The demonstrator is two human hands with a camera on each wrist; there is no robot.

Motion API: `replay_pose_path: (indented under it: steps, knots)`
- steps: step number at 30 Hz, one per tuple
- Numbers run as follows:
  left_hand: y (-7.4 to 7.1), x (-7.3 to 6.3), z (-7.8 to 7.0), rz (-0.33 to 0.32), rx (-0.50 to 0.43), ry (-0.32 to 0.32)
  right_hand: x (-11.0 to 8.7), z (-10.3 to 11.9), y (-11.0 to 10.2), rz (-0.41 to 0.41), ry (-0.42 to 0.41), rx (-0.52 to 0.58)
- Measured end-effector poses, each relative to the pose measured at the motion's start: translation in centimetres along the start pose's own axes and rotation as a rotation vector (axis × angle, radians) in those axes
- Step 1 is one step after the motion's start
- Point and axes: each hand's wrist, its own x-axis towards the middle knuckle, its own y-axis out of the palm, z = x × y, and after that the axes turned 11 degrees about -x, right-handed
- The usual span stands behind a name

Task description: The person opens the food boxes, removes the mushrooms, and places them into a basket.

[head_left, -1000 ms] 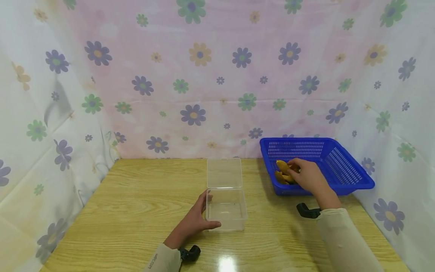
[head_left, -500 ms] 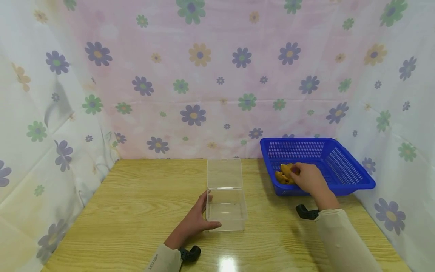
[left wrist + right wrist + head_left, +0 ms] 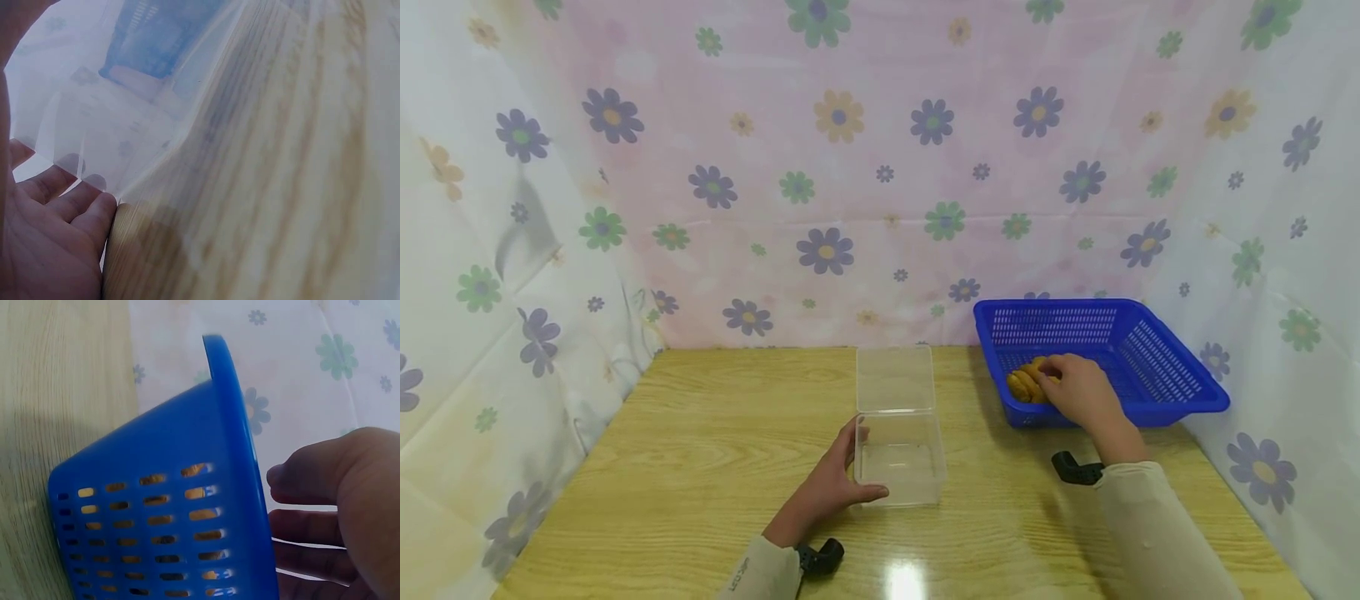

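My left hand holds the left side of a clear plastic box, thumb along its front and fingers at the far left. The box's lid lies folded back behind it. In the left wrist view, the fingers are against the see-through wall. My right hand reaches over the near left part of a blue basket, thumb and fingers pinching one of several yellow-brown, rounded pieces. In the right wrist view, the basket wall hides the fingertips.
Box and basket both stand on a wood-grain table. A flower-print cloth hangs behind the table and along both sides. Each wrist wears a black camera mount near the sleeve.
The yellow-brown piece under my right hand has come down and turned among the others, and the hand has sunk slightly with it. My left hand and the box have stayed put.
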Motion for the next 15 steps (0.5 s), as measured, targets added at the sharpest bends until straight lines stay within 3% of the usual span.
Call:
replay_pose_path:
  steps: [10,15]
  knots:
    - [-0.3,-0.2,-0.2,-0.007,0.002,-0.007,-0.2,1.4,0.1,-0.038,-0.071,0.008]
    - [-1.2,-0.5,-0.3,0.011,0.016,-0.012,-0.3,2.0,-0.2,-0.059,-0.093,-0.011]
